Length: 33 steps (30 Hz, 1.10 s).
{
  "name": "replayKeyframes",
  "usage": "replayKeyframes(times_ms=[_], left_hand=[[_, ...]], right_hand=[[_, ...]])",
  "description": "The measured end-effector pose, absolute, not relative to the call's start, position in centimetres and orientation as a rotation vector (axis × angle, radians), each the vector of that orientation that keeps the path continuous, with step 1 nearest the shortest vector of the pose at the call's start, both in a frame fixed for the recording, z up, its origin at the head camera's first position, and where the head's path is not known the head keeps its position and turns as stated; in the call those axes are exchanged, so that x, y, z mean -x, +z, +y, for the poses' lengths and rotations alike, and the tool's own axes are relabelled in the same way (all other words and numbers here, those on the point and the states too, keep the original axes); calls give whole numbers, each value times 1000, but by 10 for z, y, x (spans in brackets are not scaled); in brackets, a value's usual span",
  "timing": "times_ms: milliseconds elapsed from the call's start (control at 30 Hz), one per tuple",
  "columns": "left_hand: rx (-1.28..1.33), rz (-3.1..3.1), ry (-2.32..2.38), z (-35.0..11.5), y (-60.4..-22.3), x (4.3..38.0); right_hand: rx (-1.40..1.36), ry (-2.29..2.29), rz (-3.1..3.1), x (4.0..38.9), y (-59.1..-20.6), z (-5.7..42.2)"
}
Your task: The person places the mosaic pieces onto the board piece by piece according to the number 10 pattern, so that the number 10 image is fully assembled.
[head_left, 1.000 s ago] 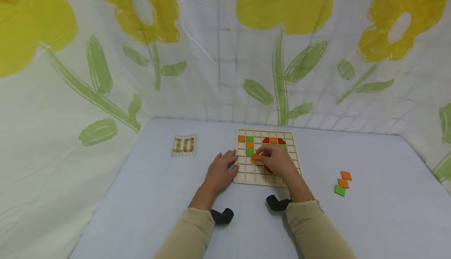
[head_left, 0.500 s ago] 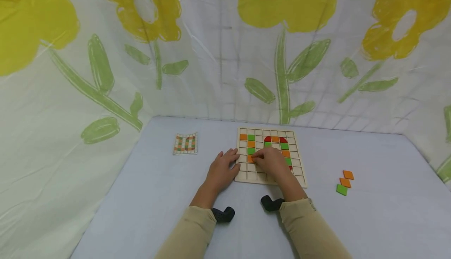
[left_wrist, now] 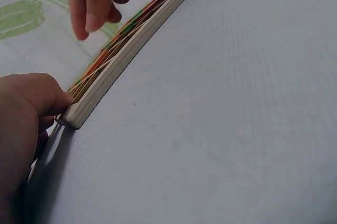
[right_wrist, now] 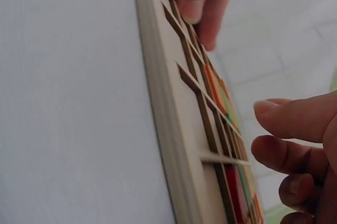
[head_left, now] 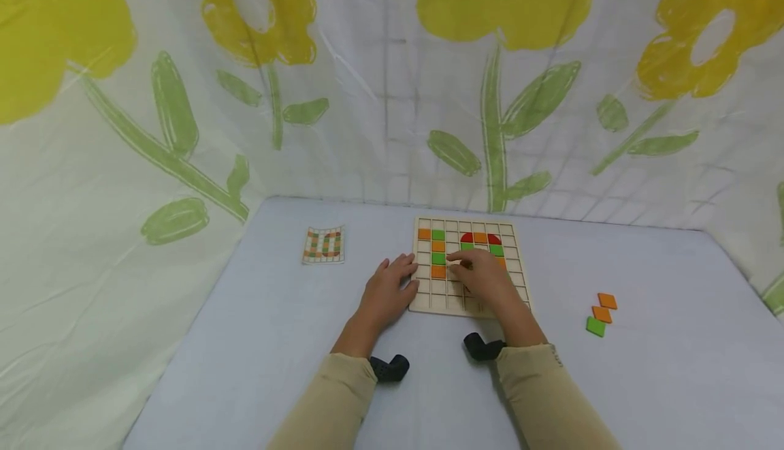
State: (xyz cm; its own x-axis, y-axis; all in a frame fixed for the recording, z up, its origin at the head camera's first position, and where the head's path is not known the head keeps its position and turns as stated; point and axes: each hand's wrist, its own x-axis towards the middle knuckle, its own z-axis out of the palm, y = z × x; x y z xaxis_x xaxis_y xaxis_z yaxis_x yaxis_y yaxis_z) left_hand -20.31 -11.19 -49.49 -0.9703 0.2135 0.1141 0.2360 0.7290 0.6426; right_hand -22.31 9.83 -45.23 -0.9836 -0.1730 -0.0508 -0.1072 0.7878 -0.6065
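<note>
A wooden grid board (head_left: 422, 303) lies in front of me, with orange, green and red pieces set in its cells. In its second column, an orange tile (head_left: 438, 271) sits just below a green tile (head_left: 438, 258). My right hand (head_left: 486, 278) hovers over the board, hiding part of its pattern. Thumb and index finger stand apart with nothing between them in the right wrist view. At the board's left edge rests my left hand (head_left: 386, 290), fingers extended along it. The left wrist view shows its thumb (left_wrist: 55, 97) touching the near corner of the board.
Right of the board lie two loose orange tiles (head_left: 607, 300) and a green tile (head_left: 595, 326). A small printed pattern card (head_left: 323, 244) is at the back left. Behind the table hangs a flowered sheet (head_left: 367, 130). Black devices (head_left: 390, 368) are worn at both wrists.
The right hand set the orange tile into the second column, let go of it and drew back to the right. The left hand stayed at the board's edge.
</note>
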Motion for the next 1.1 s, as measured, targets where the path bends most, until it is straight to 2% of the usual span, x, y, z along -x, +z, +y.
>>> replayKeyframes(times_ms=[400,833,1100], left_hand=[[383,-2874,-1060,-112,-494,202],[402,-2869,-1070,-112,-497,202],[406,-2857,-1092,-112,-496,201]], right_hand=[[127,-872,2973,205,-438,174],[79,-652,2969,156,-432,274],[53,-552,2814,138,-433,301]])
